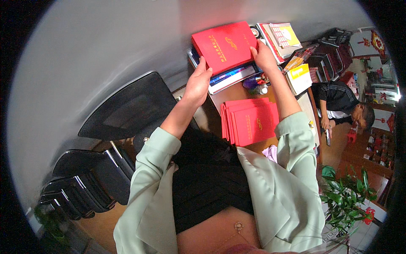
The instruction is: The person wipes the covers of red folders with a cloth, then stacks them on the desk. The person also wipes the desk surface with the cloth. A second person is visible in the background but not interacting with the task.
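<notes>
Between my two hands is a red folder or booklet cover with gold lettering (226, 47), over a pile of books and papers (228, 77) by the wall. My left hand (199, 83) has its thumb and fingers at the near left corner of the red cover. At its right edge, my right hand (264, 57) grips the border with thumb and fingers. Nearer to me, a fanned stack of similar red covers (255, 122) lies on the brown wooden desk (234, 92). What lies directly under the held cover is partly hidden.
A small white bottle (262, 89) stands beside a purple container (250, 82). Papers with a yellow sheet (293, 36) and a yellow-and-white box (299, 79) are to the right. Black chairs (127, 108) line the left wall. A seated person (337, 98) holds a phone; a leafy plant (345, 193) is lower right.
</notes>
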### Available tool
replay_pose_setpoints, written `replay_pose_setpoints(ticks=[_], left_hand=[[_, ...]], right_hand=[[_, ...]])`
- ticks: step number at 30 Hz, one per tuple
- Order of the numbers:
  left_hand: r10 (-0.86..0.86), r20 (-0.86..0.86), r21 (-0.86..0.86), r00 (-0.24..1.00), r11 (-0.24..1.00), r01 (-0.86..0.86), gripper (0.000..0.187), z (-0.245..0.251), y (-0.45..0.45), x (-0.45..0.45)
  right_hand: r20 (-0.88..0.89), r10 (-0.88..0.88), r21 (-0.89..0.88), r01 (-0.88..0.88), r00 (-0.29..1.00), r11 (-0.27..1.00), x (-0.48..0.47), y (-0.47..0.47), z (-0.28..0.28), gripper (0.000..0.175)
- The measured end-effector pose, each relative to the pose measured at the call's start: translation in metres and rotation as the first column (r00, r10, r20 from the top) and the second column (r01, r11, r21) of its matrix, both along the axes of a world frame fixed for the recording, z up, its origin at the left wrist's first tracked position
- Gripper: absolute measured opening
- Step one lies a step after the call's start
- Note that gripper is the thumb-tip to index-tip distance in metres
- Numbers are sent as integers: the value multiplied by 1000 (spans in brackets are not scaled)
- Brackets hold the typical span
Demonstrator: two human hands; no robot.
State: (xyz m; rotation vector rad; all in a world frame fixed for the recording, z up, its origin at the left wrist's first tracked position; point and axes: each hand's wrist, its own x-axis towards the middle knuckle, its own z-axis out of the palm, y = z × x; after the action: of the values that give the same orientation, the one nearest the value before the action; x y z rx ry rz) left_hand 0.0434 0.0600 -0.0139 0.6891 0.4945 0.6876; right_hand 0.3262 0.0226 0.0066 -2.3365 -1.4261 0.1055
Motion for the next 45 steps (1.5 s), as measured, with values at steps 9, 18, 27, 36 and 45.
replay_pose_setpoints(ticks=[9, 18, 27, 36, 45], left_hand=[[542, -440, 857, 716, 491, 154, 95, -12, -5, 12], [460, -446, 799, 768, 591, 110, 92, -15, -10, -1], [-219, -561, 18, 798, 961, 276, 45, -48, -95, -46], [-535, -346, -265, 771, 844, 466, 48, -54, -147, -42], [-511, -445, -325, 736, 858, 399, 40, -43, -154, -41]], right_hand=[[-51, -61, -35, 59, 997, 998, -9, -1, 5, 53], [83, 72, 249, -91, 994, 964, -23, -29, 36, 55], [69, -87, 260, 67, 994, 963, -64, -236, 7, 52], [-511, -477, -52, 528, 715, 848, -74, -331, -71, 75], [-252, -414, 40, 437, 875, 899, -124, -307, -72, 73]])
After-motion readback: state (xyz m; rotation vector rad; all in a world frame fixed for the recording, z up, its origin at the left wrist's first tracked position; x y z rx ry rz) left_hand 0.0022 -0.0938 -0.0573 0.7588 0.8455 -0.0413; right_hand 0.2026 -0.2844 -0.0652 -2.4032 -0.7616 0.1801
